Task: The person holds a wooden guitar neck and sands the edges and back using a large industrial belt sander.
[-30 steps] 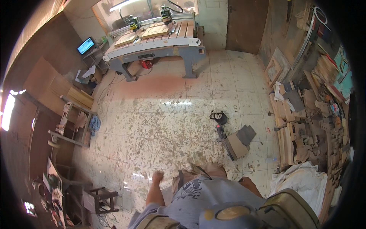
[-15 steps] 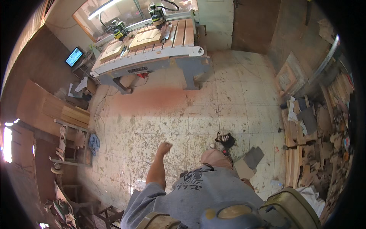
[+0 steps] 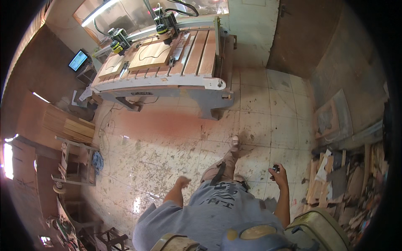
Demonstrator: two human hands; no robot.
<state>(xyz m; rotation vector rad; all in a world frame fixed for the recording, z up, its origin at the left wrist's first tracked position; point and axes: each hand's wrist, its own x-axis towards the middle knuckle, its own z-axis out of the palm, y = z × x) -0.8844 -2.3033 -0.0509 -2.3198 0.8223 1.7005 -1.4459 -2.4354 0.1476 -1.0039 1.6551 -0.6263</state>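
Dusty workshop floor (image 3: 167, 152); right hand (image 3: 281, 176) grips a small dark object (image 3: 275, 168), presumably for carrying; left hand (image 3: 182, 183) blurred, grip unclear.

Floor (image 3: 255, 100): pale square tiles, dark specks, reddish dust patch (image 3: 163, 125)
Back wall (image 3: 253, 39): pale, beside a brown door (image 3: 303, 37)
Left wall (image 3: 37, 71): brown, boards (image 3: 78, 129) low down
Light (image 3: 99, 12): lit white tube
Window (image 3: 130, 19): probably the wide glossy pane behind the light
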